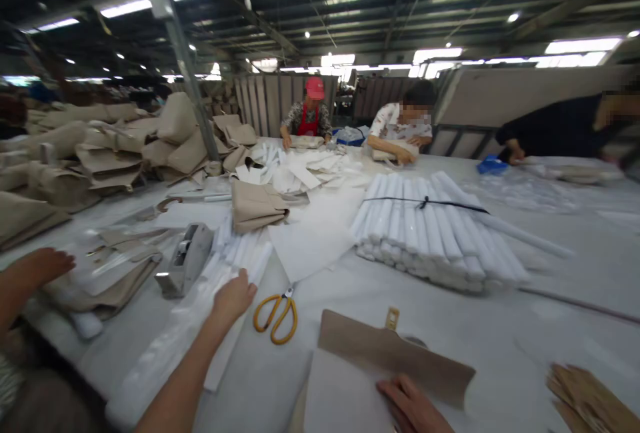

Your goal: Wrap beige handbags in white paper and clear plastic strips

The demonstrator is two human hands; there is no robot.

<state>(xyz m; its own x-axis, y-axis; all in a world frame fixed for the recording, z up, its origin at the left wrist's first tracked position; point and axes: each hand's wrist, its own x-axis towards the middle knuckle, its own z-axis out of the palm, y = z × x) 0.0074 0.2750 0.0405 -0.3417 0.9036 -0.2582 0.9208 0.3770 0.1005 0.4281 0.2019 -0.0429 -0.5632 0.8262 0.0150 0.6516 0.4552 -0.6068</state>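
Observation:
My left hand (234, 298) reaches onto a pile of white rolls (256, 256), its fingers closed round one roll's end. At the bottom, my right hand (413, 406) grips a beige bag (395, 353) with a raised flap and a gold clasp; its thumb is hidden. A white sheet (340, 396) covers the bag's near part. Yellow-handled scissors (276, 318) lie between my hands, their blades partly under white paper (310, 243). A grey tape dispenser (185, 260) stands left of the rolls.
Another person's hand (43, 266) is at the left, near a wrapped bag (120, 280). A tied bundle of white rolls (425, 226) lies right of centre. Beige bags (110, 153) are heaped at the back left. Several people work across the table. Brown pieces (590, 396) lie at lower right.

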